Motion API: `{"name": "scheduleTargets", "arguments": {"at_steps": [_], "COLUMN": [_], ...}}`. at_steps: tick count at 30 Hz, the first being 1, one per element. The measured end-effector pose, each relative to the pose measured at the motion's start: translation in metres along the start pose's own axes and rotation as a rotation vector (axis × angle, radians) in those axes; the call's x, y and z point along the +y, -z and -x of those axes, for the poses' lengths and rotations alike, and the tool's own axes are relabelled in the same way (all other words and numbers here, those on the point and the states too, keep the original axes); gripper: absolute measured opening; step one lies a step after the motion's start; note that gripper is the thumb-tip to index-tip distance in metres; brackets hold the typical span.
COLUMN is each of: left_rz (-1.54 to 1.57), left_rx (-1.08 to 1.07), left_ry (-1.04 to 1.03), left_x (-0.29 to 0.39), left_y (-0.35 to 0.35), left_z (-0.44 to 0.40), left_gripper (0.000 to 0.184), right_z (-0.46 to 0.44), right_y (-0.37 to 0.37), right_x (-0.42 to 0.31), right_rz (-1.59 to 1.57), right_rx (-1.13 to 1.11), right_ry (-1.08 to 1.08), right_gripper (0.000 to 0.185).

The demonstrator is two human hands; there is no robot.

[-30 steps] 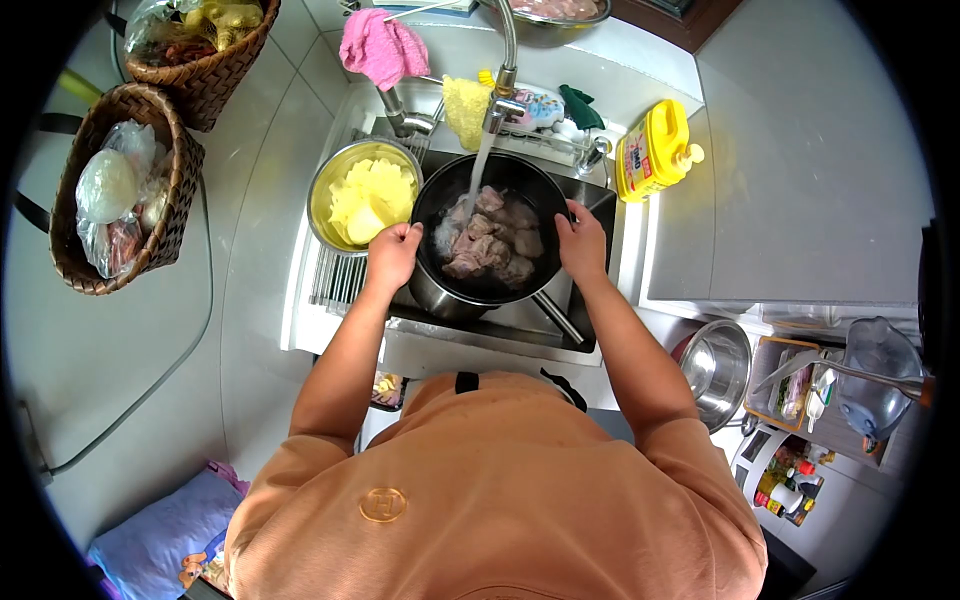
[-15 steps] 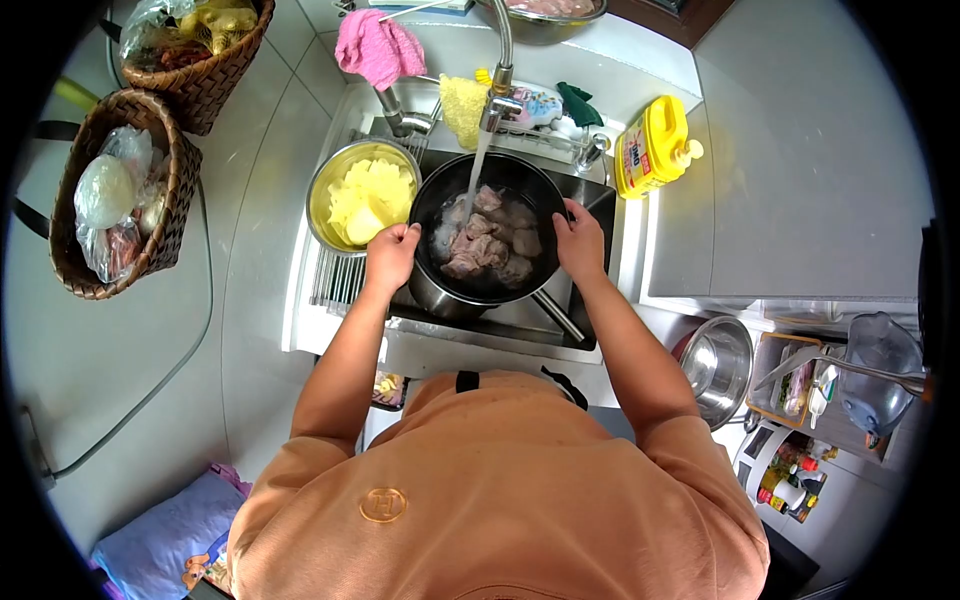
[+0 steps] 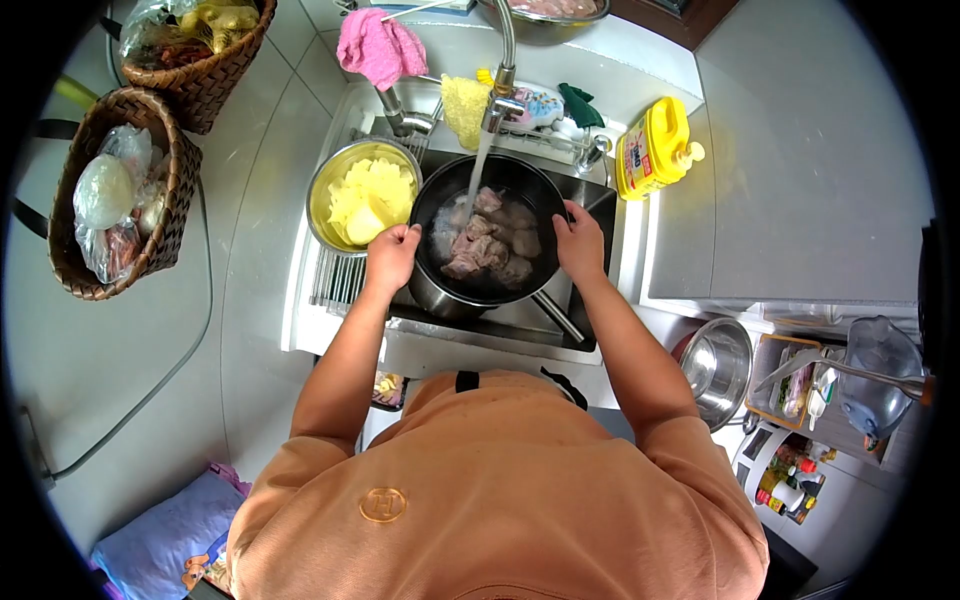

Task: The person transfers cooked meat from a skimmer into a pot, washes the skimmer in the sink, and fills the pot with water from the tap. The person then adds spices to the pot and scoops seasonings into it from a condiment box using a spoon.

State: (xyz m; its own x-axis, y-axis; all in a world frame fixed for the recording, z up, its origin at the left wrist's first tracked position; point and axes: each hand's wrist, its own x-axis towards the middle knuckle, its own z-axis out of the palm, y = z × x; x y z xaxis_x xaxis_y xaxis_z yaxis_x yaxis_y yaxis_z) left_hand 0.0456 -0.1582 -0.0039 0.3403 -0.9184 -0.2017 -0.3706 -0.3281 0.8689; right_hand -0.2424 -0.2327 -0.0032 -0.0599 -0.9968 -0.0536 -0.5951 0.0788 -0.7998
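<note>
A round black pot (image 3: 435, 275) full of water and pieces of meat (image 3: 490, 245) sits over the sink, under a running stream of water (image 3: 480, 168) from the tap (image 3: 502, 103). Its left rim is gripped by my left hand (image 3: 392, 258), thumb on top. On the opposite side, my right hand (image 3: 580, 243) holds the right rim. Below it show a shiny metal pot side (image 3: 440, 299) and a metal handle (image 3: 560, 318); I cannot tell whether these belong to a separate pot. Close to my left hand stands a metal bowl (image 3: 318, 215) of pale yellow slices (image 3: 375, 195).
A yellow detergent bottle (image 3: 655, 150) stands right of the sink (image 3: 598, 200). Pink cloth (image 3: 382, 48) and yellow cloth (image 3: 464, 112) hang behind it. Woven baskets (image 3: 185, 190) holding bagged food are at left. A steel pot (image 3: 720, 370) sits lower right.
</note>
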Motion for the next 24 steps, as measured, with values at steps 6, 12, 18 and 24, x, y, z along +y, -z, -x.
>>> {"name": "scheduleTargets", "arguments": {"at_steps": [6,12,18,24], "left_rz": [-0.010,-0.007,-0.016,-0.010], "left_rx": [0.010,0.006,0.015,0.010], "left_ry": [0.006,0.009,0.016,0.005], "left_x": [-0.004,0.000,-0.003,-0.007], "left_y": [0.000,0.001,0.000,-0.001], "left_z": [-0.002,0.000,-0.001,-0.003], "left_gripper": [0.039,0.040,0.039,0.039], "right_z": [0.000,0.002,0.000,0.001], "right_y": [0.002,0.003,0.002,0.004], "right_x": [-0.006,-0.010,-0.007,-0.011], "right_rz": [-0.010,-0.045,-0.040,-0.021], "right_rx": [-0.017,-0.010,-0.016,-0.020], "right_ry": [-0.025,0.011,0.003,-0.011], "right_gripper": [0.032,0.030,0.029,0.030]}}
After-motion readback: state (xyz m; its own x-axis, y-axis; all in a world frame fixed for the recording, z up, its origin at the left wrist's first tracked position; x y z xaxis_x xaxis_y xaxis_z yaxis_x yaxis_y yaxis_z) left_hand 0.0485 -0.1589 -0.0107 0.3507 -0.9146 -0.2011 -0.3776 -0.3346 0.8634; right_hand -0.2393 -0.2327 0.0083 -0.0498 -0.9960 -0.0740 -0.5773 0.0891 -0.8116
